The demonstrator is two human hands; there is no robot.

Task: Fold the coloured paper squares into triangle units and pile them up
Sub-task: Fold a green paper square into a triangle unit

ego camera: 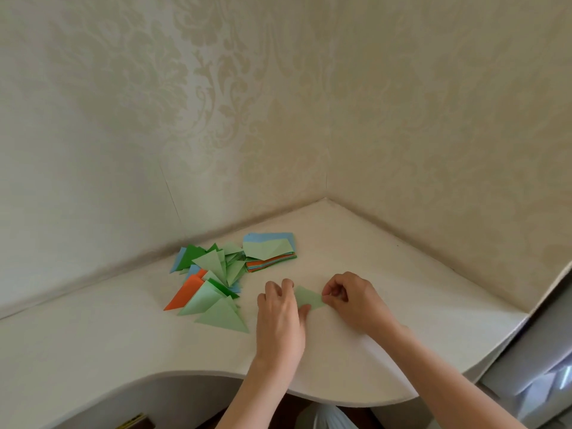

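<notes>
The right hand (349,300) pinches the right end of a pale green paper (310,298) with curled fingers. The left hand (280,317) lies on the paper's left part, fingers bent over its edge and thumb pressing its near edge, so much of the sheet is hidden. The paper lies flat on the white desk (387,274), near the front edge, and looks partly folded. Just left of the hands is a loose pile (210,283) of folded triangles in light green, dark green, orange and blue. Behind it, towards the corner of the patterned wall (216,103), sits a stack (270,253) of unfolded squares, with a creased green sheet on top.
</notes>
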